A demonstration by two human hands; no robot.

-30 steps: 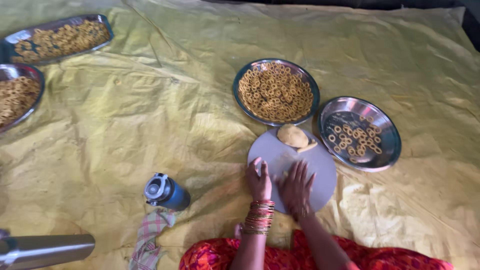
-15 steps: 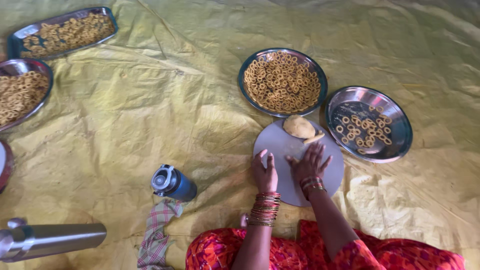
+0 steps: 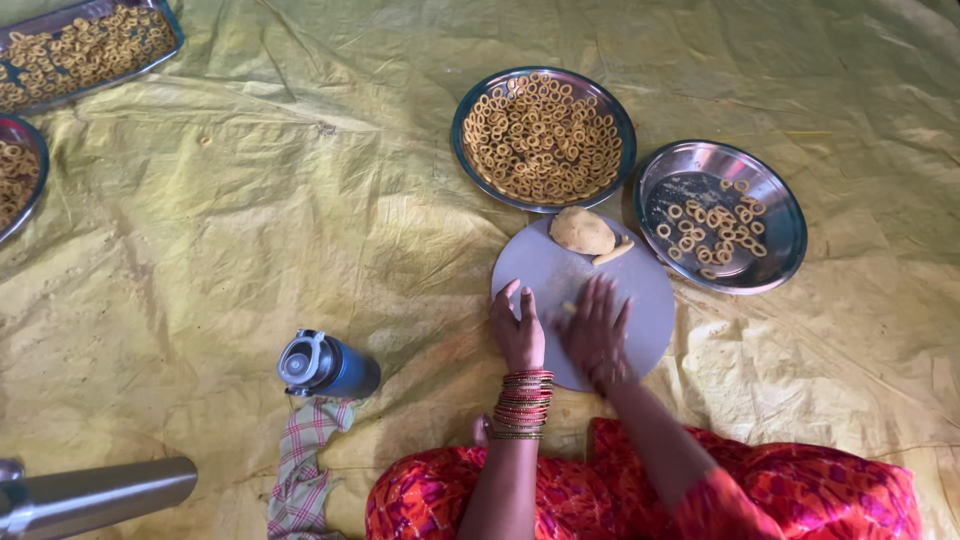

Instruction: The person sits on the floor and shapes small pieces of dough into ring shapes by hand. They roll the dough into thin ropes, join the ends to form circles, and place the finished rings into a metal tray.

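Head view, looking straight down on a person seated on a crumpled yellow plastic sheet (image 3: 250, 200). Both hands work on a round grey flat board (image 3: 645, 290) set directly in front of the knees, within easy reach.

Right hand (image 3: 594, 330): fingers spread and flat, palm pressing down on the board; a small pale scrap of dough (image 3: 568, 308) shows at its fingertips, apparently being rolled under the palm. Left hand (image 3: 519, 333): fingers together and loosely extended, resting at the board's near-left edge, gripping nothing that I can see. A stack of red and gold bangles (image 3: 522, 404) sits on that wrist.

A tan lump of dough (image 3: 582, 230) lies at the board's far edge, with a short rolled dough stick (image 3: 613, 252) touching its right side; kept there, it leaves the middle free for rolling.

Just beyond the board, a round steel plate heaped with small dough rings (image 3: 543, 137); to its right, a second round steel plate only sparsely filled with rings (image 3: 720, 216), close beside the working hand.

Well to the left: a blue lidded bottle (image 3: 327, 366) lying on its side, a checked cloth (image 3: 303, 465), a steel cylinder (image 3: 95, 496), and two more trays of rings (image 3: 85, 45) at the sheet's far edge.
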